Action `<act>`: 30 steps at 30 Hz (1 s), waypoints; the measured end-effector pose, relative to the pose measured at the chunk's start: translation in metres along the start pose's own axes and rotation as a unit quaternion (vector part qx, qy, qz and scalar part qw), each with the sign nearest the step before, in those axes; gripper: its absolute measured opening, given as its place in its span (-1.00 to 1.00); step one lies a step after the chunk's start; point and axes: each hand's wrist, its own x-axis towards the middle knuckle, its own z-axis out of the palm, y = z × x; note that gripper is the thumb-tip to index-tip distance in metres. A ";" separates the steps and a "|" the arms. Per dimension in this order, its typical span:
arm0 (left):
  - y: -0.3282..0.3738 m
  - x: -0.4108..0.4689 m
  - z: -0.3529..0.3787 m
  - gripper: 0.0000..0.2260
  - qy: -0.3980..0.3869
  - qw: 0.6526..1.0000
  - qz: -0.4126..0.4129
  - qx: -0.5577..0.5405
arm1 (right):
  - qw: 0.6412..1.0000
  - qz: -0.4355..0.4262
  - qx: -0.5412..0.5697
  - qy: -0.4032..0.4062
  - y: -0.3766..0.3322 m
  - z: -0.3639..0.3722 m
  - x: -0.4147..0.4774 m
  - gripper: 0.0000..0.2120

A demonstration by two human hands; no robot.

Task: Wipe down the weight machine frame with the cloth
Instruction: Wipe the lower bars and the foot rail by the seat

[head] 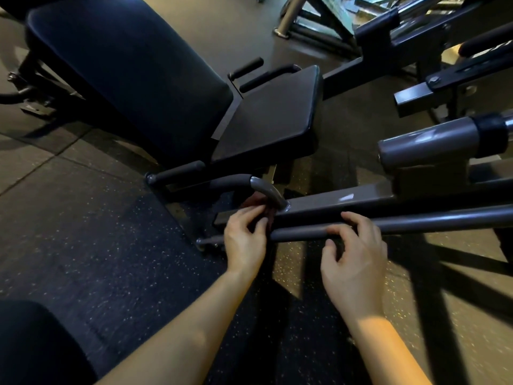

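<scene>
Wiping appears to be under way at the low end of the frame.

Left hand (243, 243): fingers (254, 212) bent, pinching a dark reddish cloth (256, 202). The cloth is small and mostly in shadow, so the identification is tentative.

The cloth lies just beyond the left fingertips, pressed to the joint where the grey curved tube handle (268, 190) meets the flat grey frame beam (347, 202). I judge it is held there because grime collects at that weld.

Right hand (356, 265): fingers curled over the grey round steel bar (416, 225), thumb beneath, a loose grip. I judge it steadies the body and does no cleaning.

The beam runs off to the right of both sets of fingers; I judge that length not yet done.

Risk: the cloth slipping off the curve.
</scene>
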 end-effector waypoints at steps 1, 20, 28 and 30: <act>0.001 -0.006 0.003 -0.73 0.003 1.000 0.024 0.019 | 1.000 0.002 -0.001 0.000 0.000 0.000 0.000 -0.79; 0.048 -0.030 0.008 -0.80 0.012 0.994 0.107 0.007 | 0.999 0.010 0.001 0.040 0.000 -0.006 -0.014 -0.71; 0.048 -0.011 0.032 -0.65 -0.077 0.930 0.241 0.266 | 0.970 0.162 -0.042 0.175 0.017 -0.039 -0.022 -0.40; 0.054 -0.018 0.039 -0.66 -0.060 0.967 0.177 0.174 | 0.965 0.187 -0.009 0.182 0.018 -0.042 -0.023 -0.25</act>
